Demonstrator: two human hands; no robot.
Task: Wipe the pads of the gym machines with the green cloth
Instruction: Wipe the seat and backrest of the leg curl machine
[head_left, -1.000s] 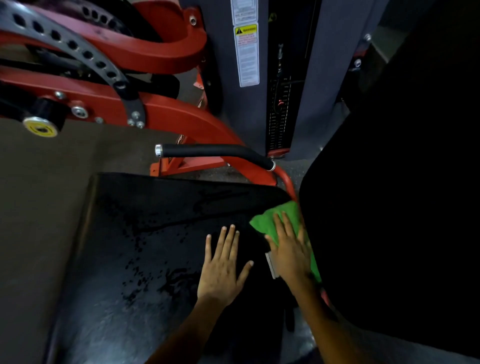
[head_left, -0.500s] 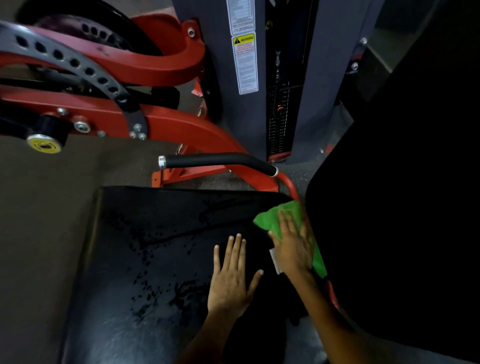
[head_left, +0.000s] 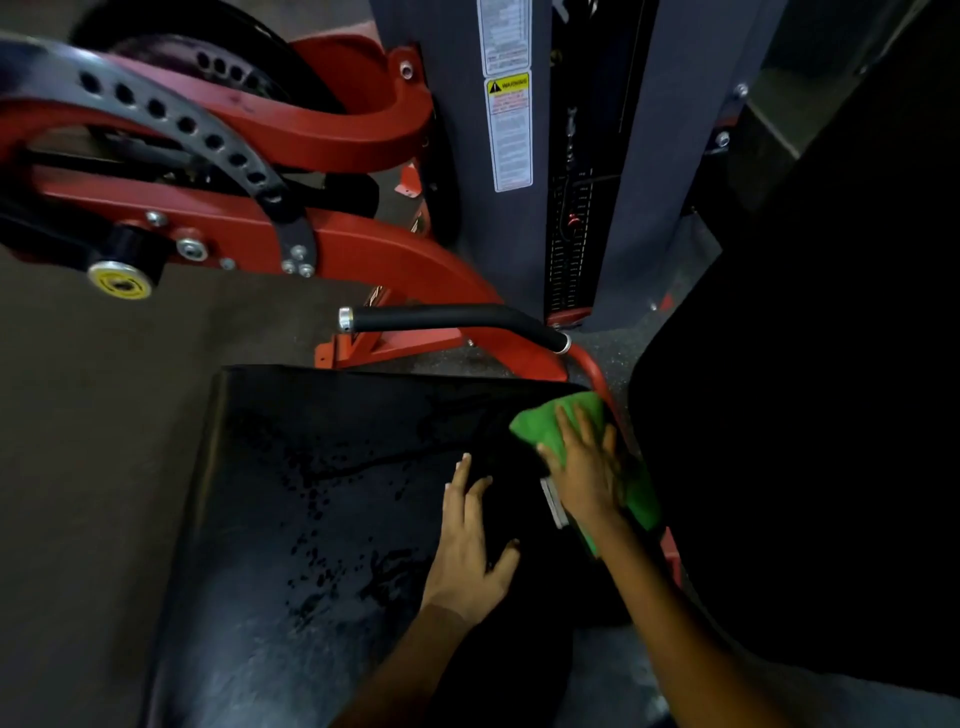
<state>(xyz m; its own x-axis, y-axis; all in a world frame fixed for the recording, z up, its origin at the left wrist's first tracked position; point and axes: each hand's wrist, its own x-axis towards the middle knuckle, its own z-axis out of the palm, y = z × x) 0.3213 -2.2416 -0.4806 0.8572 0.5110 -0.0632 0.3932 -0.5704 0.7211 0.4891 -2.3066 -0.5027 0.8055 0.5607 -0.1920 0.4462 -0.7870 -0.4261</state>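
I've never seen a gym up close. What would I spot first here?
Probably the green cloth, pressed flat under the right hand at the far right corner of the black seat pad. The left hand rests beside it. Behind curves the big red frame.

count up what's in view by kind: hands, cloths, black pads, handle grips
hands: 2, left hand flat on the seat pad, right hand pressing the cloth
green cloths: 1
black pads: 2, seat pad and back pad
black handle grips: 1
total: 6
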